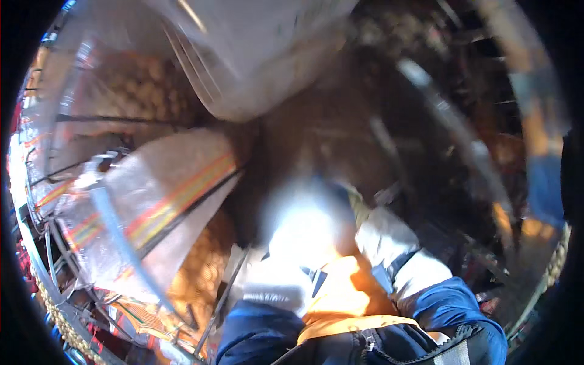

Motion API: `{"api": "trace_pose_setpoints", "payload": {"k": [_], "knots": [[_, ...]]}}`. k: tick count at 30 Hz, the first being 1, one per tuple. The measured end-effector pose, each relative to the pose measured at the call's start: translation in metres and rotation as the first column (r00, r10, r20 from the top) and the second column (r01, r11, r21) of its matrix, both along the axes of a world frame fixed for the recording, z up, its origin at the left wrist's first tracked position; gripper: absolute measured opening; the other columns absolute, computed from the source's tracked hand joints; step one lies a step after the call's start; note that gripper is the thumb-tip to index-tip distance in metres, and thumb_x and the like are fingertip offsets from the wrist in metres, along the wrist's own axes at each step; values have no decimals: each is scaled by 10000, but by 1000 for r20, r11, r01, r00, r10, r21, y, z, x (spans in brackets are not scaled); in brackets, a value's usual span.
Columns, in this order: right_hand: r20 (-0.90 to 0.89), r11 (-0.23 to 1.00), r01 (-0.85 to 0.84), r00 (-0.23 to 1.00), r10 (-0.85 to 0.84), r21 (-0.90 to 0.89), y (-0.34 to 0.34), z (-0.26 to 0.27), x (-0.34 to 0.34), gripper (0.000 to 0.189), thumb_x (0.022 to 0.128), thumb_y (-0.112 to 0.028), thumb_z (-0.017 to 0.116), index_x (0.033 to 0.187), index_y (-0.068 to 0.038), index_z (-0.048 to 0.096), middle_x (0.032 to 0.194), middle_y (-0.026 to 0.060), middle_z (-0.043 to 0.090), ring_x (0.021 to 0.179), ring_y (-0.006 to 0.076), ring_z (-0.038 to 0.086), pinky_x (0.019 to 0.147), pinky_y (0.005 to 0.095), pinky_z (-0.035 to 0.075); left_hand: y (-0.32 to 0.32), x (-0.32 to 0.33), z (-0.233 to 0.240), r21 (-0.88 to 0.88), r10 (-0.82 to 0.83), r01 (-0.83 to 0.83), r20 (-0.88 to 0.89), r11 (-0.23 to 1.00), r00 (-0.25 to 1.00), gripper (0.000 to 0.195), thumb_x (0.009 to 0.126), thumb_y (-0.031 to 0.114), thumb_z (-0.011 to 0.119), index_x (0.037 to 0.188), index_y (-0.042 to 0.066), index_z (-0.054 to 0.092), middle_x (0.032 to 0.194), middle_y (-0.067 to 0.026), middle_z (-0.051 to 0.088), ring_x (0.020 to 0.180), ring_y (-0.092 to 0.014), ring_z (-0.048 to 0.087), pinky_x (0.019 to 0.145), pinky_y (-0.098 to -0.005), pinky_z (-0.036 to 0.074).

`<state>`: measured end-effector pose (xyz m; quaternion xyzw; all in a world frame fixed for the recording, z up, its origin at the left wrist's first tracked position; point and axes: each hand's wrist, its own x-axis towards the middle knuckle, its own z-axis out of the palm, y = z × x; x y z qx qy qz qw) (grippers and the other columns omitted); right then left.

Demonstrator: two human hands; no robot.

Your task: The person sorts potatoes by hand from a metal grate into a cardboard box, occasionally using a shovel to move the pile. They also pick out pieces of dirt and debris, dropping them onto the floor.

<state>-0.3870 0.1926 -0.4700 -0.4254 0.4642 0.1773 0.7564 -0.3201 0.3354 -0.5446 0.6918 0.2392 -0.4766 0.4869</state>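
My left arm comes up from the bottom in a blue sleeve (262, 326) with a white cuff part. Where it ends, a bright glare (305, 223) washes out my left hand, so its fingers and anything in them are lost. My right arm, in a blue sleeve (445, 299) with a white lower part (419, 269), bends inward. Towards its end is a pale, blurred shape (385, 230) that may be my gloved right hand. Its fingers are not distinct. Between the arms I see an orange garment (342, 292) below my open dark jacket (383, 344).
A pale, smooth-sided object (255, 59) looms at the top, blurred. On the left are a striped white sack (182, 196), mesh sacks of round brown produce (200, 260) and a grey-blue metal bar (118, 232). A metal rail (461, 123) slants down the right. Rope (554, 264) runs along the rim.
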Motion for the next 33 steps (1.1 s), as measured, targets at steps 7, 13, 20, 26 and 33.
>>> {"api": "trace_pose_setpoints", "payload": {"k": [7, 13, 20, 26, 33], "knots": [[58, 869, -33, 996, 71, -493, -14, 307, 81, 462, 856, -275, 741, 1286, -116, 681, 1117, 120, 726, 943, 203, 705, 888, 326, 552, -72, 90, 306, -286, 114, 0, 382, 958, 917, 445, 1035, 402, 627, 1156, -24, 675, 1007, -119, 713, 900, -201, 662, 827, -383, 555], [521, 725, 249, 836, 175, -642, -70, 461, 111, 424, 881, -122, 713, 1289, -34, 641, 1080, 87, 698, 861, 141, 660, 753, 300, 565, -130, 144, 477, -658, 275, 49, 380, 751, 883, 422, 1026, 364, 654, 1213, -14, 662, 1049, -108, 702, 896, -181, 685, 790, -290, 569], [569, 838, 278, 821, 45, -469, -204, 531, 111, 415, 926, -77, 681, 1335, -42, 625, 967, 62, 691, 762, 104, 622, 697, 239, 521, -243, 178, 561, -895, -130, -4, -69, 445, 989, 331, 1062, 381, 557, 1196, 101, 671, 992, -17, 697, 817, -153, 658, 640, -319, 543], [106, -158, 147, 964, 245, -976, -310, 510, 103, 506, 897, -169, 724, 1383, -95, 608, 1390, 193, 599, 1220, 373, 620, 1015, 437, 520, -306, 216, 556, -840, -156, -149, -265, 522, 951, 501, 1092, 496, 407, 1375, 100, 528, 1200, -136, 643, 1096, -322, 649, 892, -485, 591], [-431, -380, -264, 770, 470, -886, -325, 474, 88, 600, 886, -283, 711, 1439, -113, 552, 1439, 173, 550, 1370, 423, 468, 1163, 588, 299, -310, 264, 534, -849, -279, -335, -466, 409, 840, 581, 1050, 559, 492, 1419, 114, 556, 1369, -206, 615, 1249, -430, 603, 1034, -618, 512]]}}
